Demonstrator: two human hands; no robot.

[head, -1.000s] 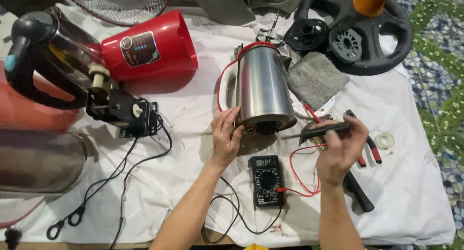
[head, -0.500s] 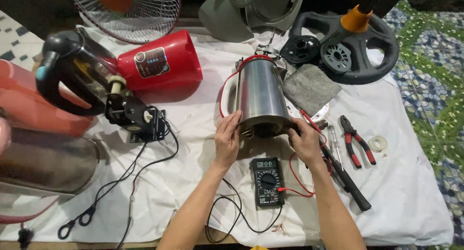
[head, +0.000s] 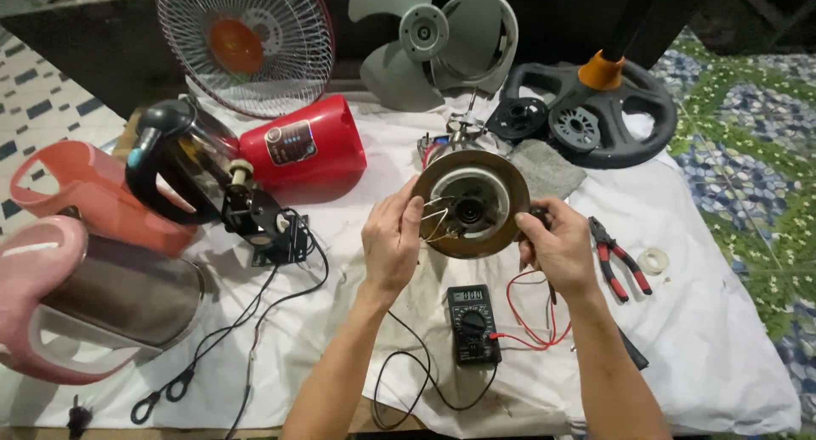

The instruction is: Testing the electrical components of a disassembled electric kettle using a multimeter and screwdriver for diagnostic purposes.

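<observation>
Kettle body: I held the steel kettle body (head: 470,204) tipped up above the middle of the white cloth (head: 722,321), its round base plate facing me, thin wires showing at its left.
Left hand: my left hand (head: 393,240) gripped the base's left rim, fingers curled closed on it.
Right hand: my right hand (head: 557,249) clasped the right rim, fingers wrapped round the edge.
Near side: a black multimeter (head: 473,323) lay just below the kettle, between my forearms, with red leads (head: 527,317) looping to its right.
Right: red-handled pliers (head: 619,257) lay beside my right hand; a small tape roll (head: 653,260) sat further right.
Left: a red housing (head: 304,151) and a black-handled kettle (head: 174,159) lay well apart from my hands.
Far side: a fan grille (head: 242,45), grey fan blades (head: 433,36) and a black round fan base (head: 595,117).
</observation>
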